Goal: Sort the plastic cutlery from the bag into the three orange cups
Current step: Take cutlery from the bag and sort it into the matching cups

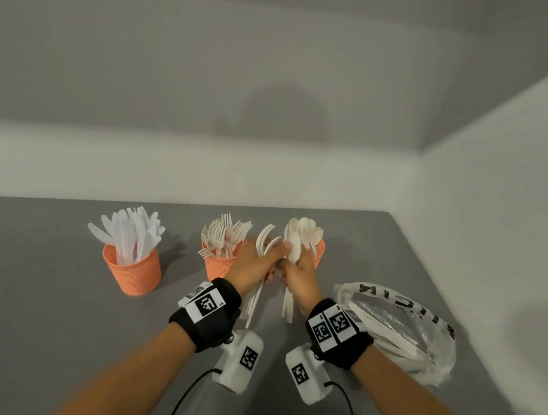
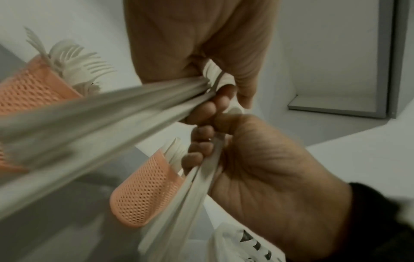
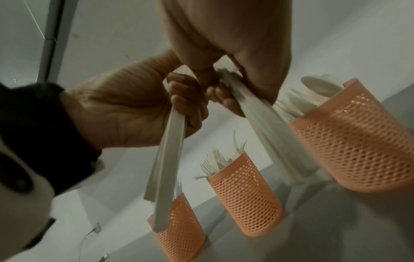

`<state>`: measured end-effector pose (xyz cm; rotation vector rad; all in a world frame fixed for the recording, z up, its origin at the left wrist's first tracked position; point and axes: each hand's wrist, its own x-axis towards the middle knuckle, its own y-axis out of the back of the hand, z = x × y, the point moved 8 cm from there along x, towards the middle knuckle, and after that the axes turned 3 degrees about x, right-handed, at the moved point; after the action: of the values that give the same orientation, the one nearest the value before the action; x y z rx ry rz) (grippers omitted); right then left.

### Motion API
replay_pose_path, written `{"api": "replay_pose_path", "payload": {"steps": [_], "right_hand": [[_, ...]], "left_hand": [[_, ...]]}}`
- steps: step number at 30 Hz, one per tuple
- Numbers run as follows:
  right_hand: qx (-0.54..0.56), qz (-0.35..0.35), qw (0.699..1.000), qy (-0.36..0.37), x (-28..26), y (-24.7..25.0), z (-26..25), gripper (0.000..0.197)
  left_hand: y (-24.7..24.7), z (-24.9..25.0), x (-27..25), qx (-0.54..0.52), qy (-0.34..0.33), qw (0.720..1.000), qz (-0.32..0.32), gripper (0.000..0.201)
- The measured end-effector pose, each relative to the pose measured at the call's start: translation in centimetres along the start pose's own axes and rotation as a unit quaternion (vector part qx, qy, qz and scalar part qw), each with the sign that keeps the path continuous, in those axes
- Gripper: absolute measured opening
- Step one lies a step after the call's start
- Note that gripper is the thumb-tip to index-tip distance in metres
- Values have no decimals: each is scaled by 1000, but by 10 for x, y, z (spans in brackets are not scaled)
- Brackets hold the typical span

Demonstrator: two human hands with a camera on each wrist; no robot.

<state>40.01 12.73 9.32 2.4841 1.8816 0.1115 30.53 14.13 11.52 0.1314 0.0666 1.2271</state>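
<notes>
Three orange mesh cups stand in a row on the grey table: the knife cup point(image 1: 132, 269), the fork cup point(image 1: 216, 269) and the spoon cup point(image 1: 319, 256). My left hand point(image 1: 257, 265) grips a bundle of white spoons point(image 1: 266, 241), bowls up, just in front of the fork and spoon cups. My right hand point(image 1: 302, 274) grips a second spoon bundle point(image 1: 292, 247) beside it; the two hands touch. In the left wrist view, handles point(image 2: 89, 115) run out of my left hand point(image 2: 201, 53). In the right wrist view, handles point(image 3: 268, 134) hang from my right hand point(image 3: 235, 44).
The clear plastic bag point(image 1: 399, 326) with more white cutlery lies on the table right of my right wrist. White walls close the table at the back and right. Bare grey table point(image 1: 30, 298) stretches to the left and front.
</notes>
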Motion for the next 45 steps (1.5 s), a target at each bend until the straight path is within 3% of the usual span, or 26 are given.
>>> {"api": "replay_pose_path", "payload": {"steps": [1,4,5,7,12,21,28,30,33,36,39,41,45], "right_hand": [[27,39,999,-9,5,10,3,5],[124,133,982,-41,15,42,5,10],[136,153,978,-41,19,52,1,21],[166,209,964,-24,26,75,-12,34],[211,306,927,39,53,103,-23,34],[186,294,936,54,87,87,-12,44],[127,294,947,-27,92,76,27,40],[93,281,954,-39,92,76,36,37],[50,271,961,-17,92,77,41,30],[-7,252,968,22,93,75,35,4],[-71,245,965,62,93,74,26,32],[-89,243,963,75,93,72,21,42],[-209,169,959,92,96,59,22,27]], "left_hand": [[4,-5,3,-14,13,1000,4,32],[29,-25,15,-72,65,993,66,30],[42,-28,19,-81,65,989,101,31],[66,-23,26,-78,36,982,168,37],[104,0,43,-89,-39,957,273,44],[106,-9,74,-26,-85,954,285,31],[96,-35,80,58,-47,957,280,30],[93,-35,78,154,-61,950,264,36],[95,-37,76,304,-97,914,250,54],[102,-44,75,319,-86,907,260,51],[98,-45,77,320,-78,913,241,31],[95,-43,76,310,-76,919,229,28],[91,-34,72,337,-95,910,222,49]]}}
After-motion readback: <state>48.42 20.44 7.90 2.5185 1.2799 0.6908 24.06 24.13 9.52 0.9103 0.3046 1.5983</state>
